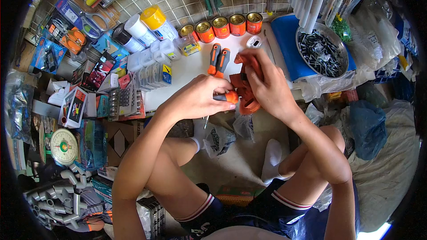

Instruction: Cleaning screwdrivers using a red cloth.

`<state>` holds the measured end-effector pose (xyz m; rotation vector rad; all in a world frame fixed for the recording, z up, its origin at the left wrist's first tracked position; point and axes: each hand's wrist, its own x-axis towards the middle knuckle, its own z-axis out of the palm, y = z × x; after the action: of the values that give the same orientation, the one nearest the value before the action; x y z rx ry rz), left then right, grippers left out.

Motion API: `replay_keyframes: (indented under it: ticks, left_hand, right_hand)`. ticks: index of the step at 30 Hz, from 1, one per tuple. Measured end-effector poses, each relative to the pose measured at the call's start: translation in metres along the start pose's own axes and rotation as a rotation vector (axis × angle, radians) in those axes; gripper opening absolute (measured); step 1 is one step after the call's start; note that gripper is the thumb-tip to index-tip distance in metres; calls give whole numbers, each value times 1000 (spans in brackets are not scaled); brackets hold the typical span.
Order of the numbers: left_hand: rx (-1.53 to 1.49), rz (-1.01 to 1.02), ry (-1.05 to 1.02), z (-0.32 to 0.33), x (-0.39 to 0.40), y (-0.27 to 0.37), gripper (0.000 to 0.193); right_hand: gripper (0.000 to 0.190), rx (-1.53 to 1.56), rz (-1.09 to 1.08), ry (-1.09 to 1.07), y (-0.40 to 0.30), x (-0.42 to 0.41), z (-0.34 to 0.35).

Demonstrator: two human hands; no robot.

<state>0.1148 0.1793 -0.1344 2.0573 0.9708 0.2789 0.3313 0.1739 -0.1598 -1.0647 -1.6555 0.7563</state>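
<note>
My left hand (200, 96) is closed around the black and orange handle of a screwdriver (230, 97). Right of it, my right hand (267, 80) grips a reddish-brown pouch or cloth-like piece (246, 98), folded and crumpled. The orange end of the screwdriver's handle is close to the pouch; whether they touch I cannot tell. A thin metal shaft sticks out below my left hand; what it belongs to is partly hidden. Just beyond both hands, two tools with black and orange handles (219, 60) lie side by side on the white tabletop (190, 70); their far parts are hidden.
Red tins (221, 28) line the table's back edge, with spray cans (159, 23) to their left. A metal bowl of nails or screws (322, 53) sits on a blue item at right. Packaged goods, a dial scale (64, 146) and grey pipe fittings (60, 203) crowd the left.
</note>
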Motion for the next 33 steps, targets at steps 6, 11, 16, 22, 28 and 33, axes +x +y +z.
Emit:
replay_keyframes:
  ticks: [6, 11, 16, 22, 28, 33]
  left_hand:
    - [41, -47, 115, -2, -1, 1, 51]
    - [90, 37, 178, 1, -1, 0, 54]
    - [240, 12, 221, -1, -2, 16, 54]
    - [638, 141, 377, 18, 5, 16, 22]
    - [-351, -209, 140, 15, -5, 29, 25]
    - [-920, -394, -51, 8, -17, 20, 37]
  right_hand:
    - [22, -465, 88, -155, -15, -1, -3]
    - [32, -633, -506, 0, 7, 10, -6]
    - [68, -477, 87, -494, 1, 13, -21]
    - [39, -657, -199, -274, 8, -4, 7]
    - [27, -655, -577, -115, 10, 11, -10]
    - [26, -610, -603, -48, 16, 23, -35]
